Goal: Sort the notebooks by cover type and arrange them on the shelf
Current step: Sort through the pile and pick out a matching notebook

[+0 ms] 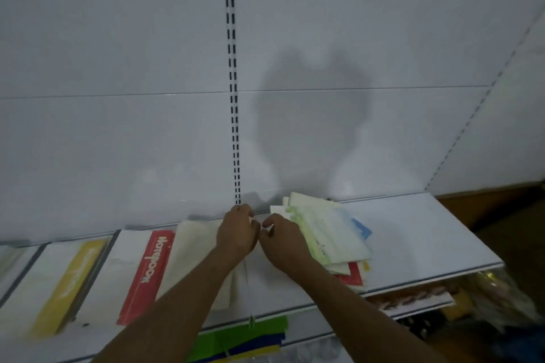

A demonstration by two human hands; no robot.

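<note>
On the white shelf (413, 233) a loose stack of notebooks (330, 233) lies right of centre, pale green and blue covers on top, red and yellow ones below. A notebook with a red stripe (147, 271) and one with a yellow stripe (67, 277) lie flat at the left. A plain cream notebook (191, 250) lies beside the red one. My left hand (236, 233) and my right hand (280, 242) meet over the shelf's middle, fingers curled, pinching the top edge of a white notebook (265, 271). My forearms hide much of it.
A white back panel with a slotted upright (233, 97) rises behind the shelf. Green, blue and yellow items (244, 339) show on a lower shelf at the front. Wrapped goods (486, 295) sit lower right, and brown floor lies beyond the shelf's right end.
</note>
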